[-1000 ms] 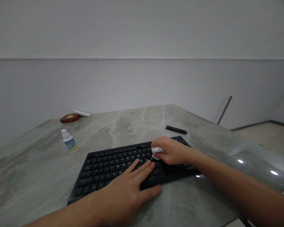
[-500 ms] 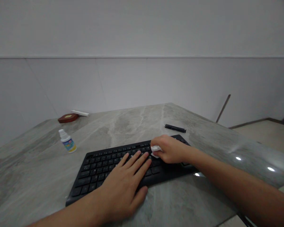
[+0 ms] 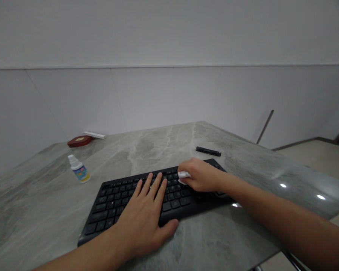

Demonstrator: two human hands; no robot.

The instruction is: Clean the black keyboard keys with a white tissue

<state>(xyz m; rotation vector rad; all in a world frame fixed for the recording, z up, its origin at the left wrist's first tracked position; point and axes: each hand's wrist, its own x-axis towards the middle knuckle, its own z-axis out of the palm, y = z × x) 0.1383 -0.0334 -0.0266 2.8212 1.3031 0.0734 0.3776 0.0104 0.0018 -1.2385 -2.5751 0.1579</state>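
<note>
A black keyboard (image 3: 101, 217) lies at a slant on the grey marbled table. Flat across its middle keys rests my left hand (image 3: 144, 216), fingers spread and thumb over the near edge. My right hand (image 3: 199, 175) is closed around a crumpled white tissue (image 3: 183, 174), which touches the keys right of centre. Under my right hand and wrist, part of the keyboard's right side is hidden.
To the left stands a small white spray bottle (image 3: 79, 169) with a colourful label. A reddish-brown wooden object (image 3: 79, 141) and a white strip (image 3: 94, 134) lie at the back left. Beyond the keyboard is a black pen-like object (image 3: 208, 151). A wall (image 3: 149, 98) rises behind the table (image 3: 158, 145).
My left hand has shifted left along the keys, its fingers now farther from my right hand. My right hand, still holding the tissue, has moved very slightly left. The view has tilted a little.
</note>
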